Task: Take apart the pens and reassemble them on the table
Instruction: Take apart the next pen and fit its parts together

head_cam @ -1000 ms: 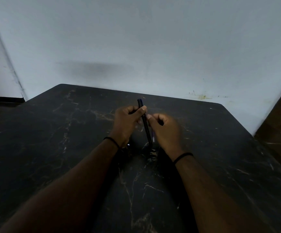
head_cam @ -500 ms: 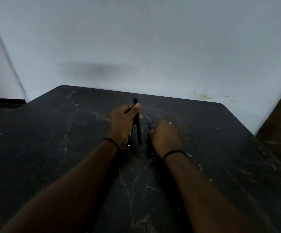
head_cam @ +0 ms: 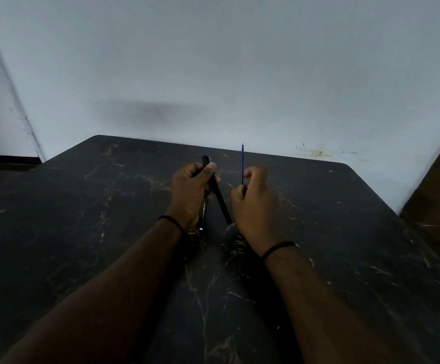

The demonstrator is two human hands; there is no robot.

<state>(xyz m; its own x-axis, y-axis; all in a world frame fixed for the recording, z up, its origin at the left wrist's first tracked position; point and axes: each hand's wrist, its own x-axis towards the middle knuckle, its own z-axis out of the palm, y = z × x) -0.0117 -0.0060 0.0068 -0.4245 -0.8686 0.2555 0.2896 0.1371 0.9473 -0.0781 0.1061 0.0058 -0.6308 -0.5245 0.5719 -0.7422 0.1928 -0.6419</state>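
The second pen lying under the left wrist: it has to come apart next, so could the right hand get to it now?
Probably not yet: the right hand pinches the blue refill, and the left hand with its black barrel lies over the second pen.

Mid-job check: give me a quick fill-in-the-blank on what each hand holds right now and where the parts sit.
1. The left hand grips the black pen ____.
2. The thin blue refill is pinched by the ____ hand.
3. The refill points ____, away from the table.
4. Each wrist wears a thin black ____.

Missing words: barrel; right; up; band
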